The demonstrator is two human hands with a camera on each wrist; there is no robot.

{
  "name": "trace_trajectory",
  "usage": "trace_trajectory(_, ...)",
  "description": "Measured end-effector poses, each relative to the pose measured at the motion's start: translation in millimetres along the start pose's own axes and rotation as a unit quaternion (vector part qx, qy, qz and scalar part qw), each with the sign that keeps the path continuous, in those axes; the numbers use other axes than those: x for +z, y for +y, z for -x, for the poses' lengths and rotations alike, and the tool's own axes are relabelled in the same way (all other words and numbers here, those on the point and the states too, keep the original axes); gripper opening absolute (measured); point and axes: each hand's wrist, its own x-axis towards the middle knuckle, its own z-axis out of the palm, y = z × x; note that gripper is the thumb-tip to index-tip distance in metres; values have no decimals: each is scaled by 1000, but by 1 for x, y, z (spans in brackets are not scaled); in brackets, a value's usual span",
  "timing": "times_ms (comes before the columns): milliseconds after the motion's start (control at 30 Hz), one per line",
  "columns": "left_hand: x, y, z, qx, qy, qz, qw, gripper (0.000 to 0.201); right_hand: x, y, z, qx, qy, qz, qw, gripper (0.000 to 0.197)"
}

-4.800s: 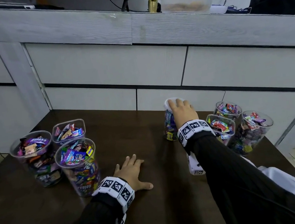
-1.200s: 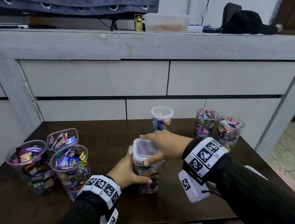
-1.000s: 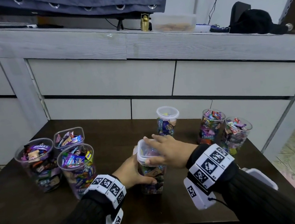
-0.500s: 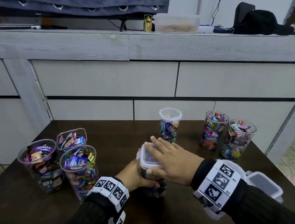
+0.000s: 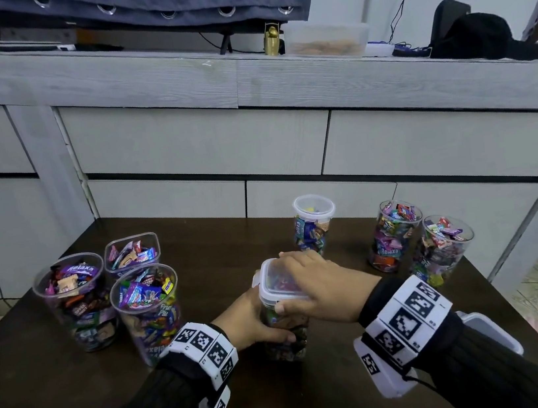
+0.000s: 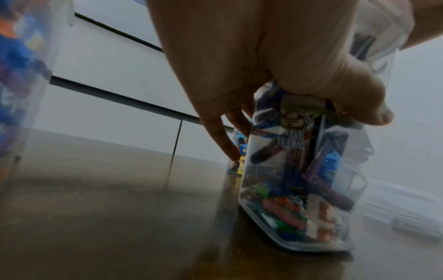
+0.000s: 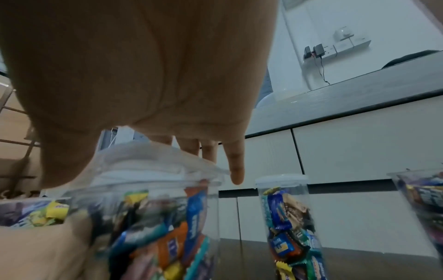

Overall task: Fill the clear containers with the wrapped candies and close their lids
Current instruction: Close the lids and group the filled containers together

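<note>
Square clear plastic container [image 5: 286, 326] packed with wrapped candies stands upright on the dark brown wooden table [image 5: 225, 244], near-centre, toward the 6 o'clock edge. Left hand [image 5: 249, 320] wraps its side wall from 9 o'clock, fingers curled round the back, thumb across the front. Right hand [image 5: 320, 283] lies flat on the white-rimmed clear snap lid [image 5: 276, 280], fingers nearly straight and together, thumb hooked down at the near rim; the right wrist view shows the fingertips [image 7: 236, 170] reaching over the far lid edge.

Handling, by my judgement: stiff thin plastic, smooth and a bit slippery, moderately heavy since it's full, so stable while braced. Grip mid-wall as the left hand does; press at lid corners and rim rather than the centre, which likely flexes. Can't tell if the lid is fully seated.

Round lidded container [image 5: 313, 223] at 12 o'clock is closed. Two open round candy containers [image 5: 396, 234] at 2 o'clock; three open ones [image 5: 144, 311] at 9–10 o'clock. Spare clear lid [image 5: 496, 334] at 4 o'clock, partly hidden behind the right wrist.
</note>
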Motion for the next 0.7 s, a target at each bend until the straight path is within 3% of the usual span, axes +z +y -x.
trace_trajectory(167, -1, 1, 2, -5, -4, 20, 1000, 79, -1, 6, -5, -22, 17, -13, 1000, 102)
trace_trajectory(400, -1, -1, 1, -7, -10, 14, 1000, 78, 8, 19, -10, -13, -27, -102, 994, 90)
trace_trajectory(533, 0, -2, -1, 2, -14, 12, 1000, 78, 8, 23, -15, -19, -16, -92, 995, 90)
trace_trajectory(700, 1, -5, -2, 17, -14, -13, 1000, 76, 6, 29, -20, -31, -58, -131, 989, 93)
